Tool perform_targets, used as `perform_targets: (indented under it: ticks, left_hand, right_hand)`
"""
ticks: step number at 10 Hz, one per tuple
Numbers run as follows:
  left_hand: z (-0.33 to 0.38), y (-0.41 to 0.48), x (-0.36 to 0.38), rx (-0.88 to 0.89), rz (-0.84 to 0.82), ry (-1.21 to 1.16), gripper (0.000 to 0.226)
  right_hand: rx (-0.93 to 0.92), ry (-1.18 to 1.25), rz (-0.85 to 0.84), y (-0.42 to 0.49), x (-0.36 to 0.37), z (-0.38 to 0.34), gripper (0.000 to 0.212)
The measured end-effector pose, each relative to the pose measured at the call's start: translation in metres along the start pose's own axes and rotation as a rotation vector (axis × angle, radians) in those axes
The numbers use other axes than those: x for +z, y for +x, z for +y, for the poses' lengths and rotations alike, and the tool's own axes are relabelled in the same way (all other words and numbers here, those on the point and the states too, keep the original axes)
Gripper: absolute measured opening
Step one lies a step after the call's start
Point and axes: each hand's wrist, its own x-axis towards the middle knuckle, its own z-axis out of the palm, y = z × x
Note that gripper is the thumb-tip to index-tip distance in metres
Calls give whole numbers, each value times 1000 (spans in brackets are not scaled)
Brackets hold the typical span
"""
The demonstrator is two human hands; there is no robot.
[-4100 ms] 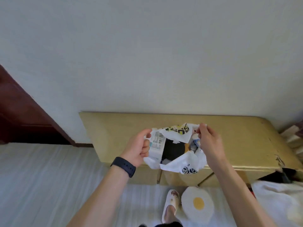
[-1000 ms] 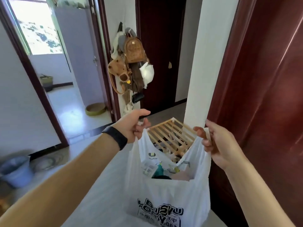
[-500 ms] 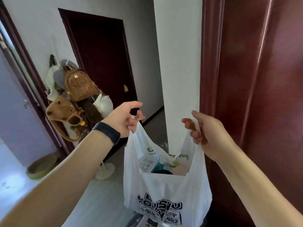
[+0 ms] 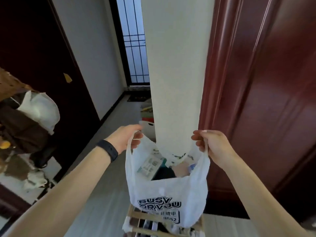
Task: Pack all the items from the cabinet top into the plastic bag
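- I see the left hand (image 4: 126,139) out in front, fingers curled round the bag's left handle, thumb on top; a dark wristband (image 4: 107,150) sits on that wrist.
- The right hand (image 4: 213,146) pinches the right handle, thumb and fingers closed on the thin strip of plastic, which runs down past the palm.
- The bag (image 4: 167,190) hangs between the two hands with its mouth pulled wide open towards me (white plastic, dark lettering low on the front).
- Inside it I can make out a pale printed box (image 4: 150,165) leaning at the left side, something dark (image 4: 164,173) beside it in the middle, and a pinkish item (image 4: 181,170) to the right; the rest is too jumbled for me to name.
- Under the bag is a wooden rack (image 4: 136,218); the bag's bottom overlaps it from my view, and I cannot tell whether they touch.
- Straight ahead stands a white pillar (image 4: 174,65), rising just behind the bag's mouth.
- A red-brown door (image 4: 265,100) fills the right side, close to the right arm.
- At the left there is a dark door (image 4: 34,48), with a white sack (image 4: 41,108) hanging among brown things near it.
- Far down the hall I see a barred window (image 4: 135,40) with a dark mat (image 4: 138,98) on the floor below it.
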Motion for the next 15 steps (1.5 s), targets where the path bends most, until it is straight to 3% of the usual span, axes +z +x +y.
perform_targets:
  ticks: [2,3,4,5,6,7,8,9,10,11,13,14,15]
  left_hand:
    - [-81,18,-18,321,44,342,33]
    - [-138,27,-13,404,45,513,83]
    - [-194,40,1,434,74,586,108]
    - [-228,40,16,569,239,589,96]
    - [-244,45,19,721,300,679,92]
    - [-245,57,22,634,225,877,100]
    - [-238,74,39,489,94,1135,83]
    - [-228,84,58,410,40,1398,63]
    - [-228,83,68,408,-13,1538,57]
    - [-227,77,73,431,-104,1523,54]
    - [-191,72,58,450,-161,1463,45]
    - [-155,74,51,562,-69,1405,36]
    - [-118,76,52,645,-12,1352,33]
  right_hand:
    - [-132,-149,186,12,-28,56,18]
    - [-200,-357,215,-5,-36,100,29]
    - [-218,-545,231,-21,-41,161,66]
    - [-191,-677,351,-41,-37,208,102]
    - [-191,-642,490,-41,-35,223,108]
    - [-189,-602,344,-10,-34,212,79]
    - [-298,-944,104,36,-17,198,47]
    - [-340,-1335,-43,79,8,203,70]
    - [-109,-1572,-332,89,23,228,77]
    - [-14,-1545,-458,96,23,237,82]
    - [70,-1361,-535,90,-3,172,58]
    - [7,-1315,-509,76,-19,134,66]
    - [-220,-1328,-408,68,-26,109,51]
